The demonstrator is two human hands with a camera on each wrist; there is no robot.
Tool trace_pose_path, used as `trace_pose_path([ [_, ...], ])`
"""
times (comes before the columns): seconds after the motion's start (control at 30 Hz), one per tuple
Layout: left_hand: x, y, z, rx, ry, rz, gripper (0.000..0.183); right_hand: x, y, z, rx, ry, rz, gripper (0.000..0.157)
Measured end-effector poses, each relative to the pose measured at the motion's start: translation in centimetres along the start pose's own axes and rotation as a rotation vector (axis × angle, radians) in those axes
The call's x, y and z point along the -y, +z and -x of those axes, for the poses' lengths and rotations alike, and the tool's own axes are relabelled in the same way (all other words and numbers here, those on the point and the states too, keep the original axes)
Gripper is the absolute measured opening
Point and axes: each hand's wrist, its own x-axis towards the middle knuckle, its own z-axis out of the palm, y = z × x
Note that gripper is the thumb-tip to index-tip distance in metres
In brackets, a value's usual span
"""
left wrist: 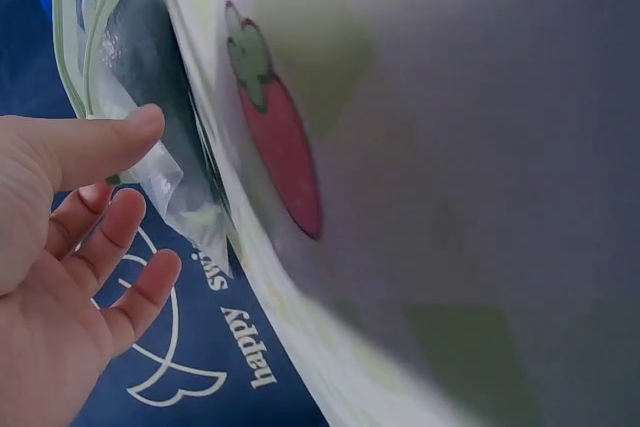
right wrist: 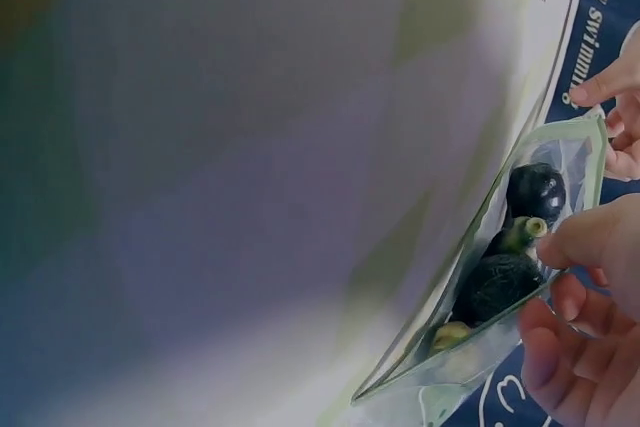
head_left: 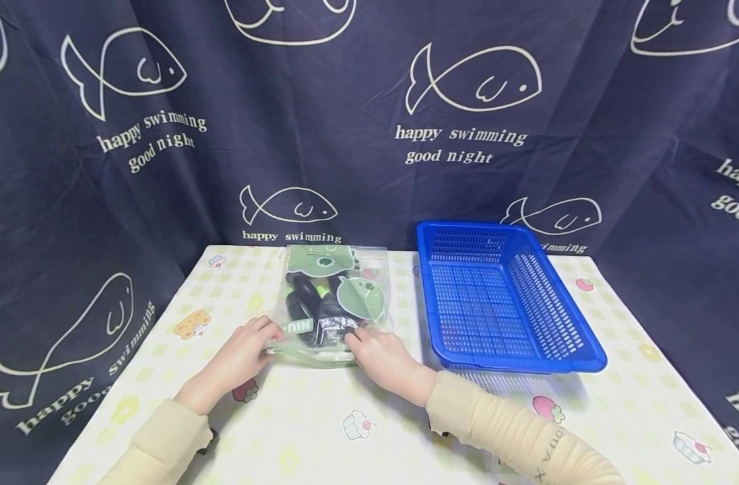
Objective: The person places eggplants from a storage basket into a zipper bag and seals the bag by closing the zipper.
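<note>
A clear zip bag (head_left: 362, 298) with green cartoon prints lies on the table, its mouth toward me. Inside are several dark eggplants (head_left: 307, 296), some with green stem ends. My left hand (head_left: 244, 353) pinches the left corner of the bag's mouth; in the left wrist view its other fingers (left wrist: 145, 292) are spread loosely. On the other side, my right hand (head_left: 389, 360) grips the rim of the mouth, thumb over the edge beside an eggplant stem (right wrist: 536, 228). The right wrist view looks into the parted mouth, where eggplants (right wrist: 495, 287) show between its green edges.
To the right of the bag stands a blue plastic basket (head_left: 430, 296) with perforated walls and nothing in it. A pale checked tablecloth (head_left: 308, 438) with fruit and cake prints covers the table. Behind hangs a dark blue curtain (head_left: 369, 162) with fish drawings.
</note>
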Motion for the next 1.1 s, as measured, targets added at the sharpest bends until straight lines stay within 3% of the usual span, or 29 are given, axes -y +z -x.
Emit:
trace_pose_path([
  [0.2, 0.3, -0.2, 0.8, -0.059, 0.040, -0.029, 0.036, 0.2, -0.3, 0.0, 0.008, -0.030, 0.017, 0.014],
  [0.53, 1.0, -0.3, 1.6, -0.191, 0.103, -0.070, 0.035, 0.5, -1.4, -0.9, 0.122, -0.038, -0.047, 0.021],
  [0.73, 1.0, -0.4, 1.9, -0.189, 0.078, -0.086, 0.034, 1.6, -2.5, -2.6, 0.152, -0.069, -0.033, 0.024],
  [0.93, 1.0, -0.3, 1.8, -0.201, 0.091, -0.096, 0.032, 2.7, -2.8, -3.9, 0.104, -0.107, 0.007, 0.024],
  [1.1, 1.1, -0.3, 1.8, -0.194, 0.084, -0.097, 0.031, 3.3, -2.7, -4.8, 0.081, -0.126, -0.024, 0.021],
])
